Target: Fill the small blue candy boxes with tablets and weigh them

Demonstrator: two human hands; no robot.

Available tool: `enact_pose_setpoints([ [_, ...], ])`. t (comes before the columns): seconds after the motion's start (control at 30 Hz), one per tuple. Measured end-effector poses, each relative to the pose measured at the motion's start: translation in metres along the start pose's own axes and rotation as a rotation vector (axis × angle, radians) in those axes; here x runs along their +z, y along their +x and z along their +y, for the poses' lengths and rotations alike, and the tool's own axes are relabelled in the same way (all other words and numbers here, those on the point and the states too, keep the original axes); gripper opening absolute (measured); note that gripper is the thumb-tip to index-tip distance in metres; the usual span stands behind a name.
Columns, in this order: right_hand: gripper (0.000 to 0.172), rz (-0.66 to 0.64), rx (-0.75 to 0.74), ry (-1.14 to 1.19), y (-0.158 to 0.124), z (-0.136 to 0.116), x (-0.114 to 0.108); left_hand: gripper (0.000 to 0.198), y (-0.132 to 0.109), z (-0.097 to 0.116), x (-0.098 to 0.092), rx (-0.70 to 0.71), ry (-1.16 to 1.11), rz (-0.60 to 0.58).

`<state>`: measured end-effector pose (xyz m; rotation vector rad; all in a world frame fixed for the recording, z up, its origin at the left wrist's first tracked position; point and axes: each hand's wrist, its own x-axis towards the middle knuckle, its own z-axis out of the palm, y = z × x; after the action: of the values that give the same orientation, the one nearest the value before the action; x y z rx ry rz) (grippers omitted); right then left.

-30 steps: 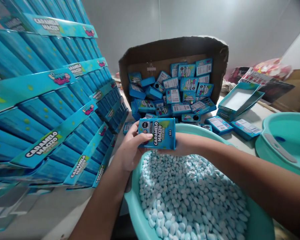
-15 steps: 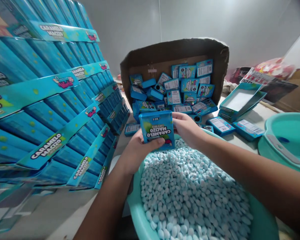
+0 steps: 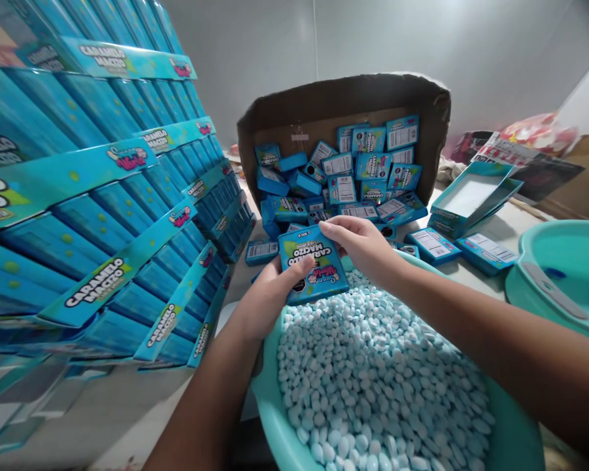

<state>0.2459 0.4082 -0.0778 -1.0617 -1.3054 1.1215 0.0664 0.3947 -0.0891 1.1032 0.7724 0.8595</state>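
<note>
A blue candy box (image 3: 318, 261) printed "Caramelo Macizo" is held above the far part of a turquoise tub (image 3: 269, 418). My left hand (image 3: 274, 288) grips its left side, thumb lying across the printed front. At the upper right corner of the box, my right hand (image 3: 357, 242) pinches the edge with thumb and fingers. The lettering faces me upside down. Small white and pale blue candies (image 3: 377, 366) fill much of the tub below. What the fingers do behind the box is hidden.
Left, display trays of blue boxes (image 3: 102, 196) form a tall stack. A cardboard carton (image 3: 299, 121) on its side holds many loose candy boxes. To the right are an open blue tray (image 3: 471, 196), two flat candy boxes (image 3: 488, 254) and another turquoise tub (image 3: 569, 242).
The candy box has tilted back and turned slightly, so more of its front shows. My right hand has moved from its right side up to the top right corner.
</note>
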Motion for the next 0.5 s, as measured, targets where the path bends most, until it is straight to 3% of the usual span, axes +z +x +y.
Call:
enact_pose_setpoints([
  [0.13, 0.028, 0.013, 0.229, 0.103, 0.004, 0.005, -0.003, 0.069, 0.001, 0.002, 0.001, 0.012, -0.033, 0.063],
  [0.27, 0.023, -0.001, 0.441, 0.232, 0.009, 0.008, -0.003, 0.072, 0.004, 0.001, -0.003, 0.015, -0.026, 0.026],
  [0.4, 0.023, -0.019, 0.555, 0.37, 0.007, 0.002, -0.004, 0.071, 0.005, 0.0, -0.005, 0.017, 0.001, -0.003],
  [0.5, 0.025, -0.063, 0.594, 0.485, 0.003, -0.005, -0.004, 0.057, 0.004, -0.001, -0.004, 0.108, 0.077, 0.111],
])
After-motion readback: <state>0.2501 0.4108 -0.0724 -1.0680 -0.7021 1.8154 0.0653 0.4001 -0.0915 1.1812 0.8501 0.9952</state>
